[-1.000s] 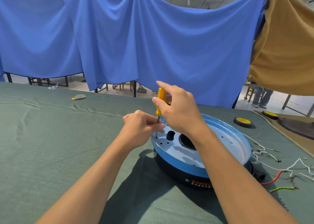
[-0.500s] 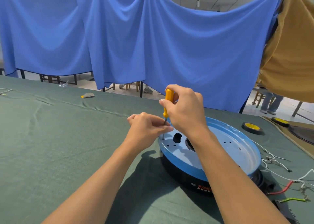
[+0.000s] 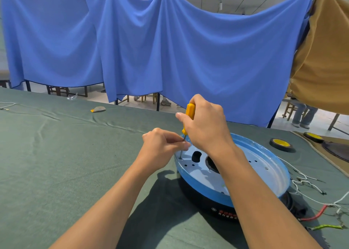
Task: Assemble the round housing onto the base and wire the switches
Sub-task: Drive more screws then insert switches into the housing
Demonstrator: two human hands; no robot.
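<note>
**Item: round housing being screwed to base – fastening step in hand, wiring not begun**

1. Table cloth (image 3: 56,163), green, covers the work surface under everything listed.
2. Left hand (image 3: 163,148). The forearm enters from the lower left with the wrist near level. The fingers are curled, and thumb and forefinger pinch the bare shaft low down, steadying it.
3. Screwdriver (image 3: 189,112), yellow handle, thin steel shaft. It stands close to upright, tip down on the housing's floor just inside the left rim. Whether a screw sits under the tip is too small to tell.
4. Right hand (image 3: 206,128). It is raised above the left with the wrist bent over the tool, and the fingers are wrapped round the handle in a closed turning grip.
5. Round housing (image 3: 264,173), a blue dished plate. It is seated on the base, with several small holes and a central opening visible.
6. Base (image 3: 204,203), black, lies beneath the housing and rests on the cloth.
7. Wires (image 3: 306,180), white, with a red lead (image 3: 314,216) and a green lead (image 3: 324,227). They lie loose on the cloth to the right, unconnected. No switch can be made out.
8. Discs (image 3: 281,144), black and yellow, far right, well apart from the work.

Judgement: the first fixing on the left rim is under way. The next move calls for downward pressure while the handle is twisted and the shaft kept plumb. The remaining holes should follow, then the wires.
</note>
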